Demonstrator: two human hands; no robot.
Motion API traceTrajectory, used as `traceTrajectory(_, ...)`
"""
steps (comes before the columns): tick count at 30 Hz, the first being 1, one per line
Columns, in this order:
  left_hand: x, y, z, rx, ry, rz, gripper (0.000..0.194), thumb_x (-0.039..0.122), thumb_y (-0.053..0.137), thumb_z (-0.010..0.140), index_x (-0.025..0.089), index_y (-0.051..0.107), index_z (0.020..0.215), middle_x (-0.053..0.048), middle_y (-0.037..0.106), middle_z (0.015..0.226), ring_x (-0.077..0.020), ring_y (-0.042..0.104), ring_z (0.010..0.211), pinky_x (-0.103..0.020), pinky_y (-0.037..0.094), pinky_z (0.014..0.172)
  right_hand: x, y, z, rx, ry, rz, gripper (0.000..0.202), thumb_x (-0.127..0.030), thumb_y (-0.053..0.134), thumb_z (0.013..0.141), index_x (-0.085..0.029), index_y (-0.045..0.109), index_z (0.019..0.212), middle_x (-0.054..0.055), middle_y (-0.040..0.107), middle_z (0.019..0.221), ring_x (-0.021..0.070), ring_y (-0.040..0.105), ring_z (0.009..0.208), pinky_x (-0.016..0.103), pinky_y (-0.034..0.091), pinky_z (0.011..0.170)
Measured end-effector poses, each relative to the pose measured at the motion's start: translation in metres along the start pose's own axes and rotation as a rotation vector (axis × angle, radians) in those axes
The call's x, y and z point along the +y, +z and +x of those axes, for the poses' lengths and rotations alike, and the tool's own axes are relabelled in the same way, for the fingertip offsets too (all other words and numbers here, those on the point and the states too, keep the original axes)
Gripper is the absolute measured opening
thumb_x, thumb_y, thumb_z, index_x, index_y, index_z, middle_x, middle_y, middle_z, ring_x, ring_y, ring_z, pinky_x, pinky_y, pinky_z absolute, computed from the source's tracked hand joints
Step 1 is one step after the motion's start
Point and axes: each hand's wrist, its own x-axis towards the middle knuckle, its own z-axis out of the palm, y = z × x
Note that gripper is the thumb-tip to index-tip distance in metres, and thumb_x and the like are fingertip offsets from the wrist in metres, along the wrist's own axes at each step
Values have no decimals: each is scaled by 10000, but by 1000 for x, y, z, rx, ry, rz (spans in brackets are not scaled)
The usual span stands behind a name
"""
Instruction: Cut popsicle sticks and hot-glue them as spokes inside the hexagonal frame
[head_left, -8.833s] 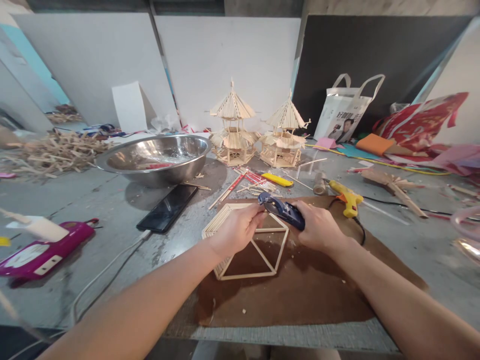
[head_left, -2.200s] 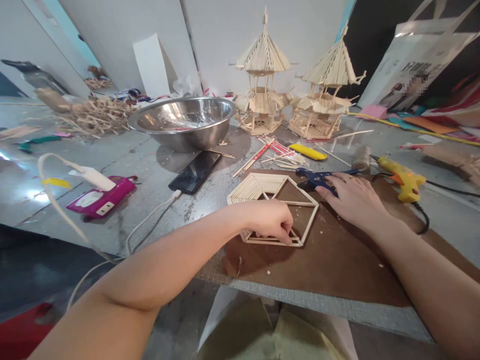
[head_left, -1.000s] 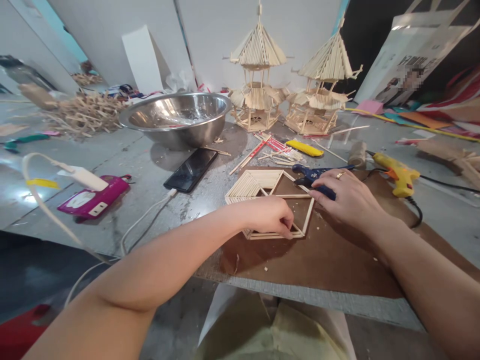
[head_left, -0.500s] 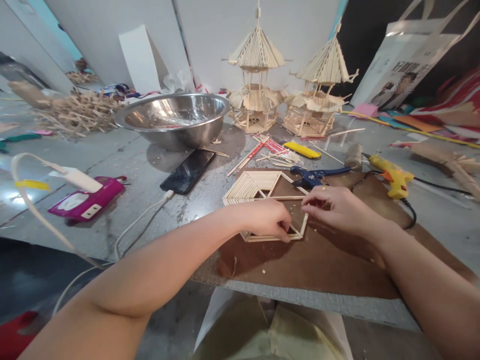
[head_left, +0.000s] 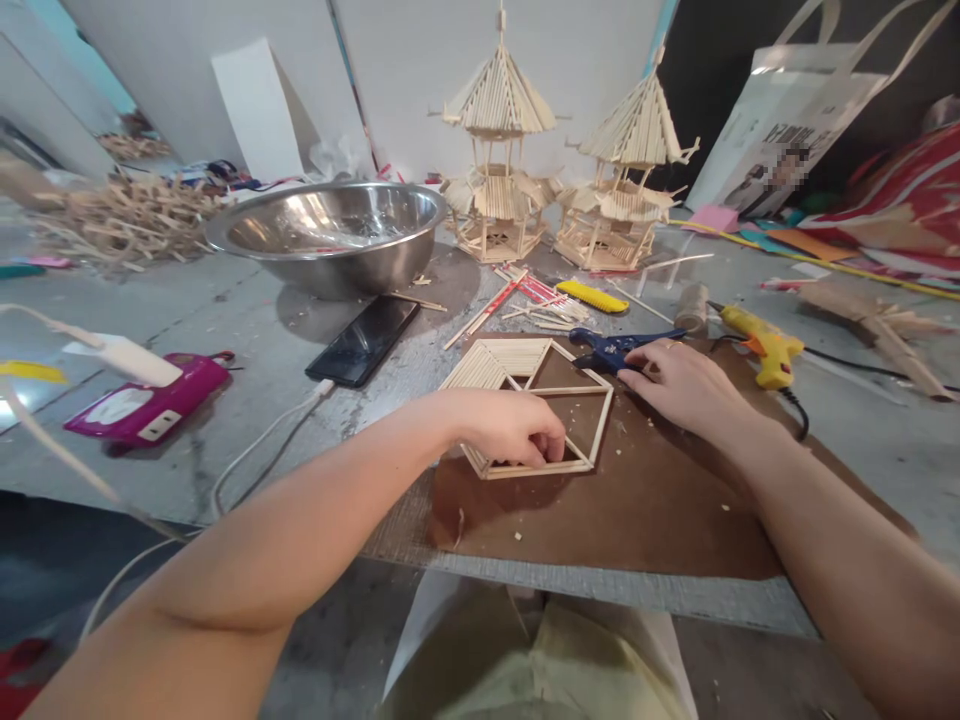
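A flat six-sided frame of thin wooden sticks (head_left: 604, 425) lies on a brown board; its upper left section is filled with close rows of sticks. My left hand (head_left: 517, 428) rests over the frame's lower middle, fingers curled down. What its fingertips grip, if anything, is hidden. Past the frame's upper right corner, my right hand (head_left: 686, 385) is at the handles of the blue cutting pliers (head_left: 604, 348). Its thumb and forefinger are apart, and the hand covers part of one handle. The pliers lie on the board.
Behind stand two stick pagodas (head_left: 499, 190) and a steel bowl (head_left: 330, 240). Loose sticks and a yellow-handled tool (head_left: 592, 297) lie nearer. A yellow glue gun (head_left: 765, 345) is at right; a phone (head_left: 364, 340) and purple power strip (head_left: 154, 400) are at left.
My right hand has left the frame's right edge and moved up and right to the pliers. My left hand stays over the frame, its fingertips slightly farther in. The view has shifted a little.
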Motion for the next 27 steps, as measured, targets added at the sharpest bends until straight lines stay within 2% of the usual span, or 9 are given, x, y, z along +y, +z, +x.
traceTrajectory(14,2,1,0,11,3,36,204,113,515,670,136,588,860,-16,614,784,-79,509,647,-169,352,569,-5,-1,-2,-3,-83,13,280,-388,403,752,-200,579,860,38,605,877,196,527,830,306,390,704)
traceTrajectory(21,-1,2,2,13,24,16,199,114,510,663,131,587,845,-16,609,772,-81,508,641,-171,359,569,-18,-10,-6,34,-202,86,224,-336,405,769,-203,585,785,28,614,823,167,530,792,276,384,712)
traceTrajectory(23,-1,1,1,23,21,22,202,122,514,651,137,587,839,-6,603,751,-80,501,627,-172,355,557,-17,-10,-6,37,-172,72,230,-335,396,770,-204,585,788,30,613,830,173,530,800,282,386,712)
traceTrajectory(27,1,-4,-5,49,-14,44,209,134,504,624,151,584,816,14,585,710,-77,480,591,-179,337,526,-8,-8,-2,79,44,-52,281,-387,391,752,-204,576,860,49,598,893,216,524,847,316,395,678)
